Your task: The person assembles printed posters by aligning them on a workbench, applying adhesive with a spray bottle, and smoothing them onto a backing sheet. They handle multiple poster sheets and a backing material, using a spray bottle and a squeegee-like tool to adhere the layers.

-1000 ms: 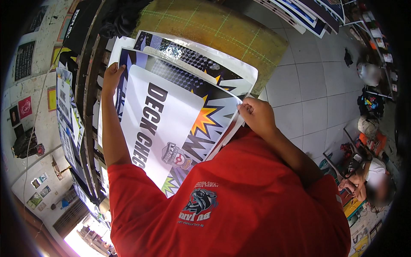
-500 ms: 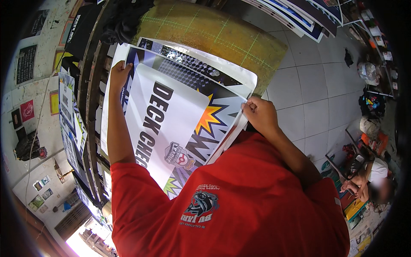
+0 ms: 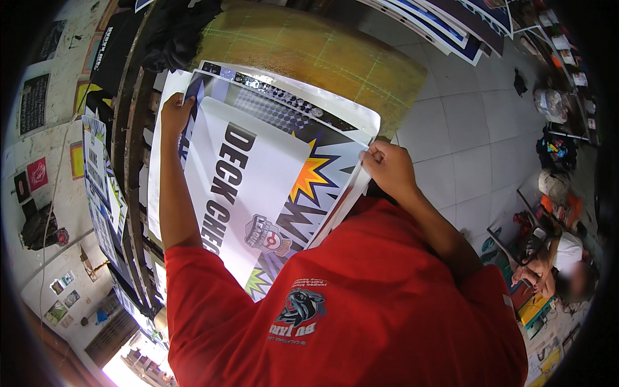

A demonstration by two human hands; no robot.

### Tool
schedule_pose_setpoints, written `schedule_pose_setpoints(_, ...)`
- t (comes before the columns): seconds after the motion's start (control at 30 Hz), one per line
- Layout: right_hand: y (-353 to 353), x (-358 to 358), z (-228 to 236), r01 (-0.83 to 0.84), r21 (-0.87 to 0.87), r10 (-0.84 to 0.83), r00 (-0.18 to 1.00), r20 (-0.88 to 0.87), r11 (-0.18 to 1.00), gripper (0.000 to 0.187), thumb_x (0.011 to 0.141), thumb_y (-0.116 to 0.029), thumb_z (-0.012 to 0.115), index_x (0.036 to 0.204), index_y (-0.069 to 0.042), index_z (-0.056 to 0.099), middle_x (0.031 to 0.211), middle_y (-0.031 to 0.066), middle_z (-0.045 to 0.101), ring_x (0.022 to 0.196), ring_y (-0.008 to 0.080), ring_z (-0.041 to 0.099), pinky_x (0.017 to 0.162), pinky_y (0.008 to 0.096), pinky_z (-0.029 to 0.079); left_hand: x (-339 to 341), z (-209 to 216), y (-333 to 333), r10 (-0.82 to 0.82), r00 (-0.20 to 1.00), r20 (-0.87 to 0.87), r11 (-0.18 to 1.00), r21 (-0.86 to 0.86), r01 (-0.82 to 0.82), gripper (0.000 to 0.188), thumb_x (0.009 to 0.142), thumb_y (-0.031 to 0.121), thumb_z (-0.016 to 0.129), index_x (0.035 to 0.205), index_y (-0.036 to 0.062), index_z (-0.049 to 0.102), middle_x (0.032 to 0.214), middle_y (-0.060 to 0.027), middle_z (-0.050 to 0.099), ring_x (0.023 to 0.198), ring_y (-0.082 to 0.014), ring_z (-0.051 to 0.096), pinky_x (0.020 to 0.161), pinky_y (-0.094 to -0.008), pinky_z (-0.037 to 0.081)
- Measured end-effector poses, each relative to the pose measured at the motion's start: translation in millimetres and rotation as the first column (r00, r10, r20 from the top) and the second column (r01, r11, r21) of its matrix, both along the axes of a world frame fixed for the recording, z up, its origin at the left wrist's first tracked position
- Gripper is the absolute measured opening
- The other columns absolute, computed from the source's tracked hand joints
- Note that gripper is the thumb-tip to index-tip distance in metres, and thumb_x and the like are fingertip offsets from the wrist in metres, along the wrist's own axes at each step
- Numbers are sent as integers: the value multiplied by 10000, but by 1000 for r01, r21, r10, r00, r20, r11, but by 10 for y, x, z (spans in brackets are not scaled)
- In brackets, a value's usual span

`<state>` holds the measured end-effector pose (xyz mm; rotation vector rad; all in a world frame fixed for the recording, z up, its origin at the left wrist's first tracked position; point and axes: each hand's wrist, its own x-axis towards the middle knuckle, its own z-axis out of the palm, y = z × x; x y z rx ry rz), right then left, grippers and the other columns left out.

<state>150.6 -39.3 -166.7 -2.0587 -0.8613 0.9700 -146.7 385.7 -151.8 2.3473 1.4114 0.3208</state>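
A large printed poster (image 3: 274, 151) lies before me, with a white panel, bold black lettering, purple edges and an orange-yellow starburst. My left hand (image 3: 176, 115) pinches its far left corner, the thumb on top. At the right corner, my right hand (image 3: 391, 169) grips the edge between thumb and curled fingers. From under the far edge shows a strip of dark, dotted print (image 3: 309, 106) with a white margin (image 3: 367, 118). More sheet edges are layered below my right hand. The poster's near end is hidden by my red shirt.
Beyond the poster lies a yellow-green cutting mat (image 3: 271, 42) with grid lines. Black cloth (image 3: 177, 39) is bunched at its left. Printed boards (image 3: 100, 171) lean along the left; more panels (image 3: 438, 29) stand far right. A person (image 3: 567, 258) sits on the right, past the tiled floor (image 3: 451, 129).
The whole view has shifted slightly, so the scene sits a little further left. Both hands keep their hold on the poster's corners, which stays nearly in place.
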Motion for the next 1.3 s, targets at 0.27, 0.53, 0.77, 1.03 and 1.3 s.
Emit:
schedule_pose_setpoints(0.27,17,28,34,16,-46,-17,999,-41,999,247,847,-267,696,819,-23,672,690,125,663,627,275,654,589,370,490,15,1,30,8,1000,-1,1000,-10,-8,366,867,252,726,701,27,490,602,-4,430,615,-83,377,572,-291,349)
schedule_pose_setpoints(0.53,28,31,29,59,-45,-65,990,-126,997,232,855,-242,693,835,-11,675,709,137,676,624,248,656,594,359,491,-17,-61,106,-25,998,56,998,-63,28,359,871,194,727,674,43,467,610,25,429,626,-62,374,569,-269,336)
schedule_pose_setpoints(0.77,25,-5,-31,66,34,-63,995,-80,997,235,847,-226,700,795,-5,641,663,119,657,568,207,621,562,338,471,-59,-146,172,-15,1000,23,1000,-3,15,339,829,282,730,756,-17,587,624,-111,554,605,-155,504,582,-375,416)
schedule_pose_setpoints(1.03,39,-5,0,38,16,-36,997,-73,999,226,846,-196,699,776,9,633,610,113,629,521,170,580,528,326,442,113,-110,323,90,968,234,957,-290,-19,240,796,187,787,788,4,633,715,-18,601,661,-88,518,621,-269,431)
schedule_pose_setpoints(1.3,66,17,18,29,-5,-29,997,-70,1000,215,841,-177,703,762,12,639,575,94,600,496,142,533,509,317,419,237,-229,505,123,981,152,965,-247,-83,233,769,168,813,839,-1,669,768,-43,666,707,-118,609,689,-261,489)
